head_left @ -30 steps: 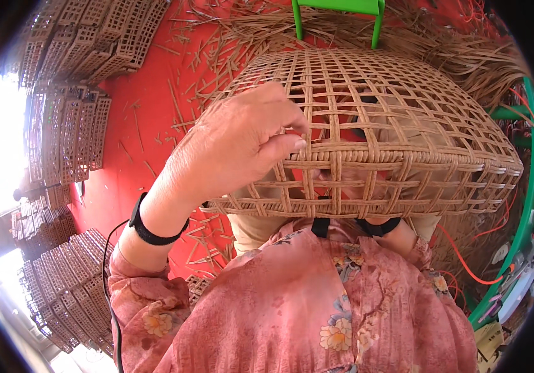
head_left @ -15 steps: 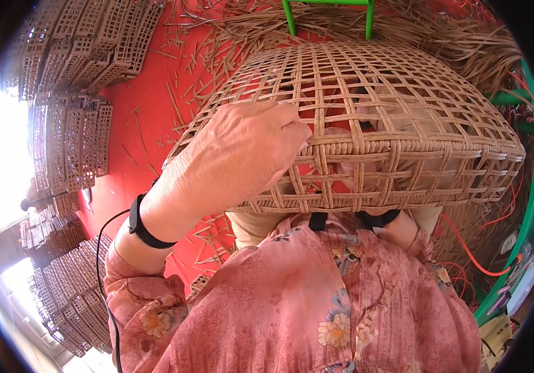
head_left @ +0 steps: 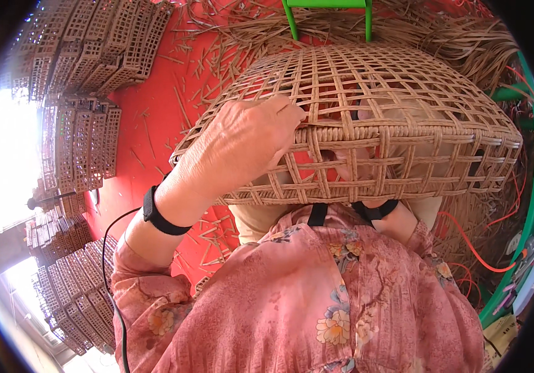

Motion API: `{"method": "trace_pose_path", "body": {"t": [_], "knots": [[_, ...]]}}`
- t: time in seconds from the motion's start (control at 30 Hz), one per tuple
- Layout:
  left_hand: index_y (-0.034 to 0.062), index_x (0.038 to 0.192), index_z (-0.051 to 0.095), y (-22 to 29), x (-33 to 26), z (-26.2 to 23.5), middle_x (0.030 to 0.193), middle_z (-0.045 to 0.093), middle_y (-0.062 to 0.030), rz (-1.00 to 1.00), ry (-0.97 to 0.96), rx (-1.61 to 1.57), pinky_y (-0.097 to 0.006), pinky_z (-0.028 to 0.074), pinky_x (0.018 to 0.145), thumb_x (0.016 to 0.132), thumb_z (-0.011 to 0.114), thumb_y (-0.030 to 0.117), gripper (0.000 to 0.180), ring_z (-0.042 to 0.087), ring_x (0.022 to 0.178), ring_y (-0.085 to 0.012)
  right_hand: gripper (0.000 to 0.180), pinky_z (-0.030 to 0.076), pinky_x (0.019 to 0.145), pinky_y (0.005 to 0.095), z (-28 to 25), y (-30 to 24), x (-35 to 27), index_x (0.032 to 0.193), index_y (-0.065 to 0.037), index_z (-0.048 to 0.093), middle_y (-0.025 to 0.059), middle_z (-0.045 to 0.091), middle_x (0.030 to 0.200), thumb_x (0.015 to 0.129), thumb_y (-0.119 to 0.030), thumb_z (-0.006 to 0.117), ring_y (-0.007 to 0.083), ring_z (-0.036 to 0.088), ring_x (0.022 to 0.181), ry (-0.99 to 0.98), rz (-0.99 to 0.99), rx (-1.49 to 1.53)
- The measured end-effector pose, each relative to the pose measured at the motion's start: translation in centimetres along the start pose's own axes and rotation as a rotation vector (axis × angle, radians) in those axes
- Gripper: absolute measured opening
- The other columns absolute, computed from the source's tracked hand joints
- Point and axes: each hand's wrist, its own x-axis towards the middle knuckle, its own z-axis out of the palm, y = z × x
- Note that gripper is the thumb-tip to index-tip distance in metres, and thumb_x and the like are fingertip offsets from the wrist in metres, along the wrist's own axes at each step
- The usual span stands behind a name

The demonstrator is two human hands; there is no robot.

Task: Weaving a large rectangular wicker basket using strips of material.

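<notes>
Head view: from where I stand, the woven basket (head_left: 348, 132) spreads mostly to the right of the left hand (head_left: 239, 146), broad and mesh-sided, above the person's lap. Its thick ridge runs rightward from the fingertips; its lower border passes below them, near the shirt (head_left: 267, 280). Left of that grip there is room: a stretch of red floor (head_left: 133, 124) with cut bits scattered on it, then, farther left, stacks of woven crates (head_left: 83, 140). Ahead, beyond the basket's far edge, a green stool (head_left: 329, 3) stands among loose strips (head_left: 416, 28). Far to the right of the grip, a curved green rail (head_left: 533, 199) bounds the space, and an orange cord (head_left: 469, 245) loops just inside it.

The left hand comes over the near left part of the basket, fingers curled in, their tips touching the weave at the ridge's left end. The thumb is hidden, so I cannot tell whether a strand is pinched there. The right hand (head_left: 361, 171) shows only through the gaps, behind the mesh to the right of the left grip; how wide it is, or whether it holds anything, I cannot tell.
</notes>
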Motion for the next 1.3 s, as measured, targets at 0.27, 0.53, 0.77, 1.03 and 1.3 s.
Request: {"method": "trace_pose_path", "body": {"t": [0.27,0.53,0.77,1.03,1.3], "knots": [[0.0014,0.097,0.062,-0.5,0.3,0.0,0.09,0.063,-0.0135,-0.001,0.001,-0.06,-0.041,0.05,0.066,0.082,0.054,0.006,0.017,0.061,0.079,-0.0335,0.056,0.05,0.094,0.0313,-0.3,0.1,0.2,0.139,-0.004,0.039,0.0111,0.053,0.129,0.1,-0.044,0.044,0.0184,0.056,0.112,-0.019,-0.024,-0.011],[0.0057,0.1,0.067,-1.2,0.3,0.6,0.089,0.062,-0.0102,-0.056,0.084,-0.316,-0.034,0.049,0.073,0.083,0.059,0.002,0.019,0.061,0.082,-0.027,0.061,0.048,0.099,0.0329,0.1,0.4,0.4,0.142,-0.004,0.036,0.0123,0.05,0.133,0.099,-0.048,0.043,0.0195,0.053,0.117,-0.012,-0.044,-0.072],[0.0087,0.098,0.072,-2.5,0.3,0.9,0.089,0.061,-0.0043,0.07,0.081,-0.565,-0.031,0.047,0.075,0.081,0.067,0.003,0.018,0.059,0.084,-0.0188,0.061,0.05,0.097,0.0317,0.0,1.3,0.5,0.141,-0.002,0.037,0.0126,0.052,0.13,0.097,-0.041,0.054,0.0211,0.055,0.116,-0.022,-0.143,-0.103],[0.007,0.092,0.07,-3.1,0.8,1.2,0.09,0.061,-0.0035,0.127,0.015,-0.703,-0.031,0.046,0.077,0.084,0.067,0.004,0.01,0.057,0.086,-0.0182,0.061,0.052,0.095,0.032,-0.4,0.6,0.5,0.139,-0.002,0.039,0.0124,0.054,0.127,0.096,-0.04,0.055,0.0214,0.057,0.113,0.008,-0.043,-0.078],[0.0037,0.093,0.059,-2.4,0.6,0.9,0.1,0.056,-0.005,0.118,-0.045,-0.652,-0.032,0.044,0.084,0.086,0.063,0.004,0.008,0.054,0.097,-0.0199,0.06,0.053,0.092,0.0323,-0.8,0.2,0.4,0.138,-0.001,0.041,0.0123,0.056,0.125,0.095,-0.04,0.057,0.0217,0.059,0.109,0.059,0.03,-0.072]]}}
